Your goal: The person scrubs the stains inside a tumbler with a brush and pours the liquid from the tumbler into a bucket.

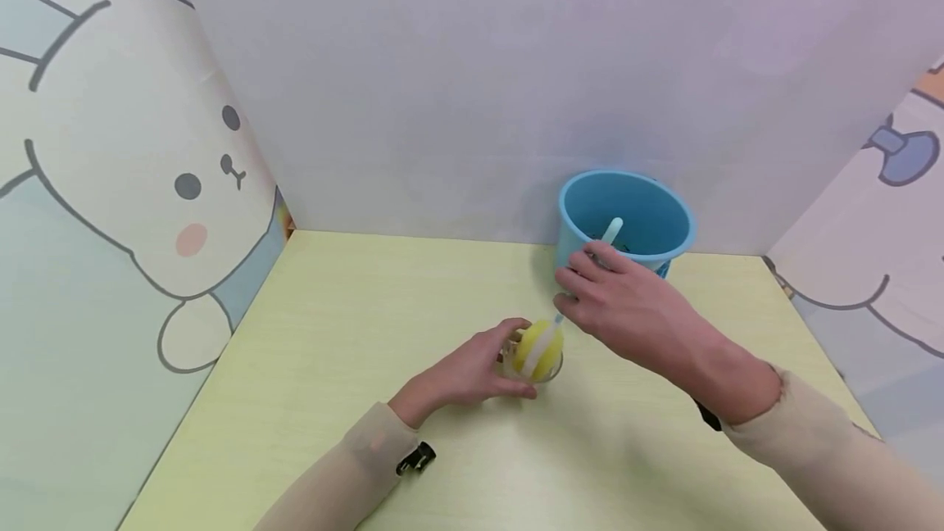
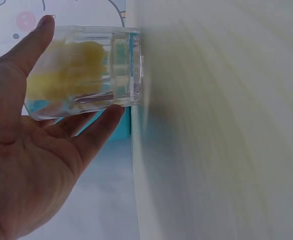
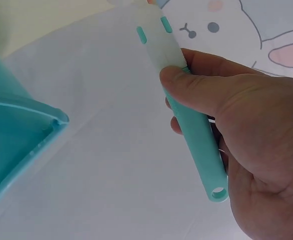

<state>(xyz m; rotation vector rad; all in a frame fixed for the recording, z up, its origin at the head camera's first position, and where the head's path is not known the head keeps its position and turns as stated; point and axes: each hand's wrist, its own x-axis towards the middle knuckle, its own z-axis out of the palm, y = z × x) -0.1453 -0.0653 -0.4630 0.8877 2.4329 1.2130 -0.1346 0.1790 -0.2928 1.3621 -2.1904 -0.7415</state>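
A clear glass stands on the table, with my left hand holding it from the left, thumb on one side and fingers on the other. The yellow sponge head of a cup brush, crossed by a white strip, sits in the glass and sticks out above its rim. My right hand grips the brush's teal and white handle, thumb pressed along it. The handle leans up and away from the glass, and its end with a hole shows beyond the right hand. The lower part of the sponge looks blurred through the glass.
A blue bucket stands at the back of the table, just beyond my right hand; small dark bits show inside. The pale yellow table is bounded by a plain back wall and side walls printed with cartoon rabbits.
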